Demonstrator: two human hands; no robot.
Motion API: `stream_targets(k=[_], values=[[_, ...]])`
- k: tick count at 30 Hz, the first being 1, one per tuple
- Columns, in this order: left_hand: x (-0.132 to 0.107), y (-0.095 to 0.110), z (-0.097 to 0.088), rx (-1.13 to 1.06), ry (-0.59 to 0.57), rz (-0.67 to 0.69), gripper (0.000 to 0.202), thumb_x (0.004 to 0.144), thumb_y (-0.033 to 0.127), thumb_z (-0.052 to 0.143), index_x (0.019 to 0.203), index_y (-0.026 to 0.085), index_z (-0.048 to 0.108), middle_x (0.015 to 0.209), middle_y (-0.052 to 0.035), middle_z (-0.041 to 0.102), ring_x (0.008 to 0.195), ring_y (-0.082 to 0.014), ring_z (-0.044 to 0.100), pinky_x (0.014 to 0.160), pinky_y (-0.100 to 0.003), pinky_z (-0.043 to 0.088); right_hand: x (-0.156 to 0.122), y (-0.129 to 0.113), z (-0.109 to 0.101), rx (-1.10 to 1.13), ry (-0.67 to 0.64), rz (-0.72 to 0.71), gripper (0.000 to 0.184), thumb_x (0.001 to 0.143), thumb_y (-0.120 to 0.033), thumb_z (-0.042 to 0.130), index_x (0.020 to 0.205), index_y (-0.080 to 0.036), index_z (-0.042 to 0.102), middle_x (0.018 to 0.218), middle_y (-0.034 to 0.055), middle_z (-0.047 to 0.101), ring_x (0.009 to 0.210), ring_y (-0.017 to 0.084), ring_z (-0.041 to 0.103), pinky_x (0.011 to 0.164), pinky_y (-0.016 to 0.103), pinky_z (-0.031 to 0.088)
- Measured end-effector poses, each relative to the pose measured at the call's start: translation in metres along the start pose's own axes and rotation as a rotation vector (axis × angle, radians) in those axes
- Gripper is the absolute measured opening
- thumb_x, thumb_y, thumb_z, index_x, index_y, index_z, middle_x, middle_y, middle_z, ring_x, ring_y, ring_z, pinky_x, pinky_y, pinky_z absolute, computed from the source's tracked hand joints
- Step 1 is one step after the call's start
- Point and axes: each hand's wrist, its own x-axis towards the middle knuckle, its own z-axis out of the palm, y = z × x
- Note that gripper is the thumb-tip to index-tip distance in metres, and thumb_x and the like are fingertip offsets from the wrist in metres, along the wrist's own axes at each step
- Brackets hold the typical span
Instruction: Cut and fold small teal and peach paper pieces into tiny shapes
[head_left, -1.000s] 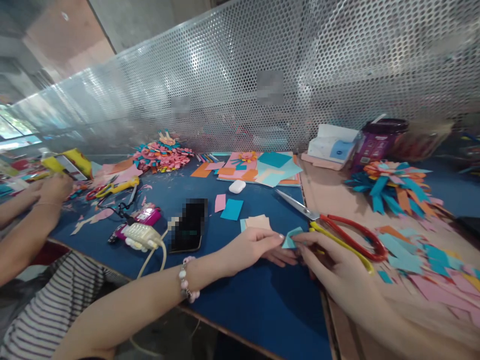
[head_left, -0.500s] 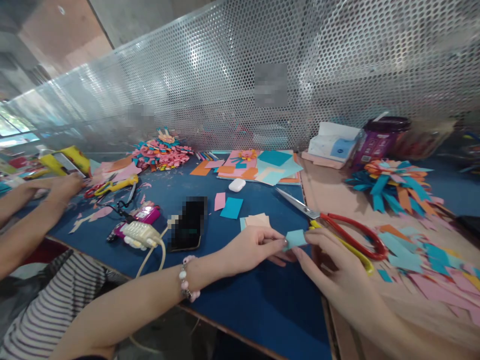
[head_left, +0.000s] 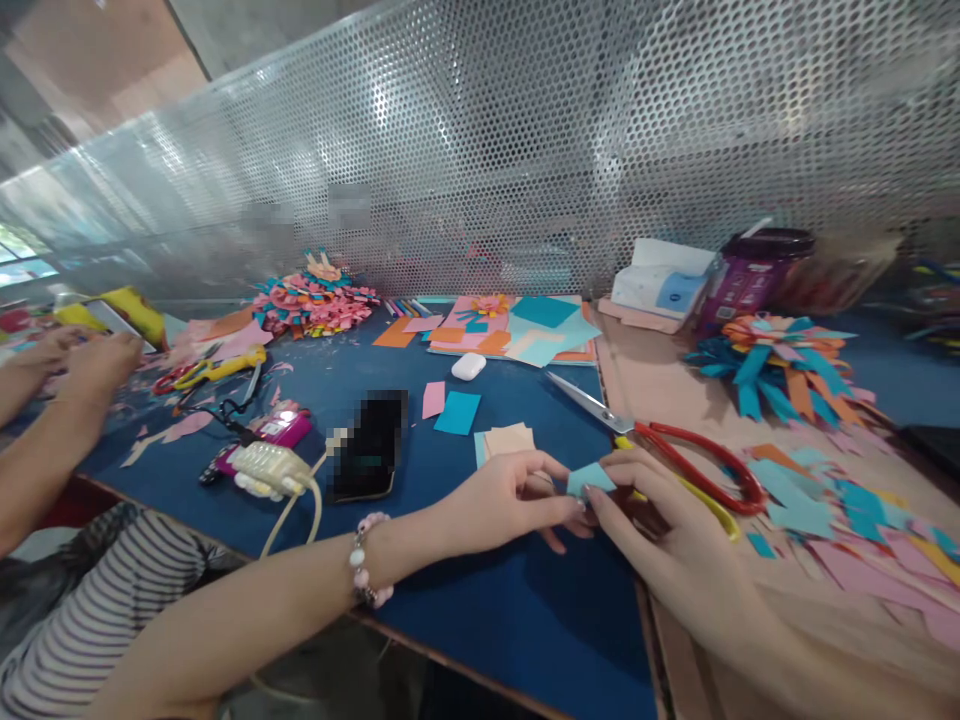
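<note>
Between my two hands is a small light-blue paper piece (head_left: 588,478), held just above the table. The fingers of my left hand (head_left: 517,500) pinch its left end. My right hand (head_left: 667,510) grips it from the right, thumb at its lower edge. Behind my left hand lie some peach and light-blue paper pieces (head_left: 511,438), partly covered by the fingers. Scissors with red handles (head_left: 705,465) rest beyond my right hand, their blades apart from it. A yellow handle (head_left: 720,515) shows beneath them, partly hidden by the hand.
A blue paper square (head_left: 457,412), a pink one (head_left: 433,399), a white earbud case (head_left: 469,366) and a phone (head_left: 371,445) lie on the blue table. Paper scraps (head_left: 862,560) and a paper-strip flower (head_left: 772,365) are at right. Another person's hands (head_left: 97,370) hold a phone at left.
The light-blue paper has tilted between my fingers, and my right thumb has moved up onto it. The whole view has shifted slightly. The other person's hands have moved a little.
</note>
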Motion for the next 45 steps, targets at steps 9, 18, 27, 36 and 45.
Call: stream_targets(k=[9,18,27,36,45], values=[[0.0013,-0.0034,0.0000,0.061,0.063,0.014,0.029,0.083,0.039,0.055,0.094,0.012,0.060,0.084,-0.0086,0.063,0.079,-0.0187,0.066,0.060,-0.026,0.055,-0.0025,0.0013,0.0000,-0.031,0.003,-0.001,0.008,0.088,-0.028,0.050,0.084,-0.021,0.053,0.092,0.0040,0.052,0.066,0.012,0.052,0.054,0.025,0.046],[0.0019,-0.0003,0.0007,-0.024,0.110,-0.002,0.027,0.080,0.036,0.059,0.087,0.010,0.063,0.082,-0.0071,0.062,0.080,-0.0180,0.065,0.067,-0.029,0.056,0.0004,0.0006,0.0051,-0.048,0.063,-0.076,0.004,0.086,-0.023,0.054,0.086,-0.020,0.052,0.096,0.0052,0.049,0.060,0.009,0.051,0.045,0.022,0.045],[0.0004,0.0002,0.0013,-0.106,0.113,-0.048,0.025,0.080,0.034,0.060,0.085,0.010,0.063,0.078,-0.0064,0.063,0.075,-0.0188,0.068,0.069,-0.032,0.056,0.0003,0.0038,0.0070,-0.080,0.078,-0.103,0.002,0.085,-0.021,0.055,0.087,-0.020,0.054,0.098,0.0056,0.049,0.058,0.008,0.051,0.045,0.022,0.047],[0.0011,-0.0019,-0.0016,-0.148,0.136,-0.044,0.025,0.077,0.035,0.063,0.082,0.011,0.063,0.074,-0.0064,0.066,0.075,-0.0190,0.068,0.067,-0.031,0.056,-0.0030,0.0030,0.0054,-0.224,0.077,-0.237,0.009,0.085,-0.015,0.053,0.091,-0.021,0.055,0.104,0.0058,0.051,0.051,0.005,0.048,0.048,0.022,0.047],[0.0025,-0.0033,-0.0035,-0.211,0.164,-0.099,0.018,0.079,0.029,0.061,0.081,0.011,0.061,0.076,-0.0076,0.068,0.072,-0.0178,0.069,0.063,-0.029,0.056,-0.0044,0.0033,0.0071,-0.398,0.056,-0.342,0.017,0.084,-0.011,0.049,0.098,-0.019,0.057,0.114,0.0114,0.054,0.084,0.017,0.060,0.068,0.031,0.054]])
